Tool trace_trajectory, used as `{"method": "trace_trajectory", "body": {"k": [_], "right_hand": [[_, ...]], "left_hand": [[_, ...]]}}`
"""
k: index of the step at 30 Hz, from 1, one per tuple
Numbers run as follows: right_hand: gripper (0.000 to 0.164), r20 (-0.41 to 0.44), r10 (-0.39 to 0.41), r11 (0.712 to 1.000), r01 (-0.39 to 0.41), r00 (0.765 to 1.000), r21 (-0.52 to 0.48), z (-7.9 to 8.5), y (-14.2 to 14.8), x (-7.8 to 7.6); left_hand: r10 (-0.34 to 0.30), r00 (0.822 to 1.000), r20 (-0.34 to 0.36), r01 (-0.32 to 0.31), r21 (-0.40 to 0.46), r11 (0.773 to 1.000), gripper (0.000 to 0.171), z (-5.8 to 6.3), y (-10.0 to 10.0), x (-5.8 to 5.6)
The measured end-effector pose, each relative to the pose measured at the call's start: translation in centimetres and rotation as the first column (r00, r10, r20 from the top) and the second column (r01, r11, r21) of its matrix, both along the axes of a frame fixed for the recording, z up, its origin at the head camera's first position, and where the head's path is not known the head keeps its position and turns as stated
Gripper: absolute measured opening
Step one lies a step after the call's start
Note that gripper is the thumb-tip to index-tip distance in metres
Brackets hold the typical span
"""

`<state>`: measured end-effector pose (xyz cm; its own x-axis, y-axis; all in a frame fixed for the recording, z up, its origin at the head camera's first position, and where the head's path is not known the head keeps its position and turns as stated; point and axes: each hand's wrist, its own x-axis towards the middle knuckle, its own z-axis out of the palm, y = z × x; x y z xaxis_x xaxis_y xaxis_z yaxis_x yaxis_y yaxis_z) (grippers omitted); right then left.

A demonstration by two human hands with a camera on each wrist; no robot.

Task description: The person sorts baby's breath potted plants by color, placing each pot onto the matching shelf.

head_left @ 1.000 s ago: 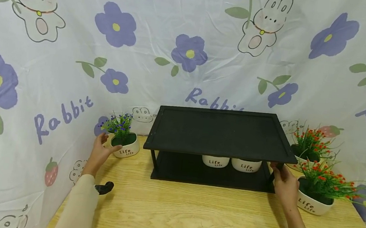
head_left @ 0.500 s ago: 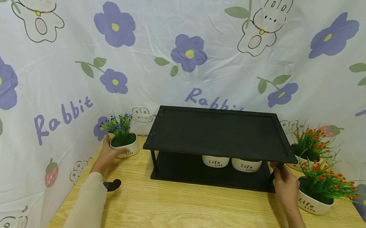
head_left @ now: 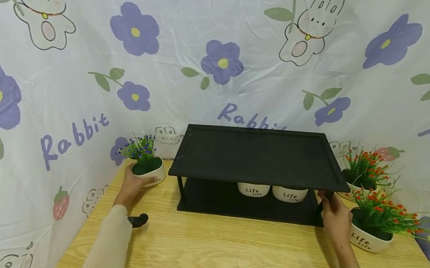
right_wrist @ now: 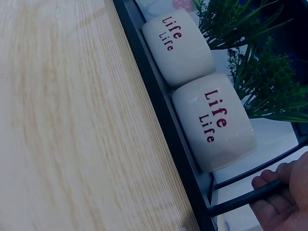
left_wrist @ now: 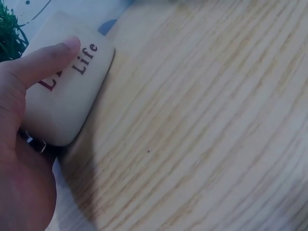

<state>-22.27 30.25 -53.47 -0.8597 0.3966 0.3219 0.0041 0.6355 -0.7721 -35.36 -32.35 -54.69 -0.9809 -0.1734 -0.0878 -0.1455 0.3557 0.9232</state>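
At the back left, my left hand (head_left: 131, 184) grips a white flower pot (head_left: 154, 176) with blue flowers. Its thumb lies across the pot's "Life" lettering in the left wrist view, where the pot (left_wrist: 62, 110) is near the wooden tabletop. My right hand (head_left: 336, 218) holds the right front post of a black two-tier shelf (head_left: 264, 157); in the right wrist view its fingers (right_wrist: 269, 204) curl round that post (right_wrist: 245, 198). Two white pots (right_wrist: 219, 127) with green plants stand side by side on the lower tier, their tops hidden under the upper board in the head view.
Two pots with red flowers stand right of the shelf, the nearer pot (head_left: 370, 240) close beside my right hand and the other (head_left: 363, 175) behind it. A white printed cloth (head_left: 180, 86) hangs behind the wooden table (head_left: 225, 250).
My left hand has come in from the left and taken hold of the blue-flowered pot, which has shifted slightly right. The right hand stays on the shelf post.
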Motion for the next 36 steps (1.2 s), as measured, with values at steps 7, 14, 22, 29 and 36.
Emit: {"method": "trace_trajectory", "body": {"k": [7, 14, 22, 29, 36], "right_hand": [[0.032, 0.007, -0.005, 1.0, 0.005, 1.0, 0.007, 0.1, -0.1, 0.1], [0.031, 0.006, -0.019, 1.0, 0.019, 1.0, 0.005, 0.2, -0.1, 0.0], [0.029, -0.01, -0.035, 0.999, 0.035, 0.999, 0.031, 0.0, -0.1, -0.2], [0.03, -0.013, -0.024, 0.999, 0.024, 1.0, 0.024, 0.0, -0.1, -0.2], [0.029, -0.034, -0.023, 1.0, 0.023, 0.999, 0.018, 0.0, 0.0, -0.4]], "left_hand": [[-0.004, 1.0, -0.004, 0.004, 0.061, 0.998, 0.124, 0.0, 0.3, 0.5], [-0.016, 0.999, -0.036, 0.017, 0.042, 0.999, 0.124, -0.2, 0.3, 0.6], [0.0, 0.998, -0.067, 0.006, 0.078, 0.997, 0.119, -0.6, 0.3, 1.0], [0.041, 0.996, -0.076, -0.038, 0.047, 0.998, 0.115, -0.7, 0.4, 1.2], [0.062, 0.995, -0.082, -0.062, 0.01, 0.998, 0.115, -0.8, 0.5, 1.4]]}}
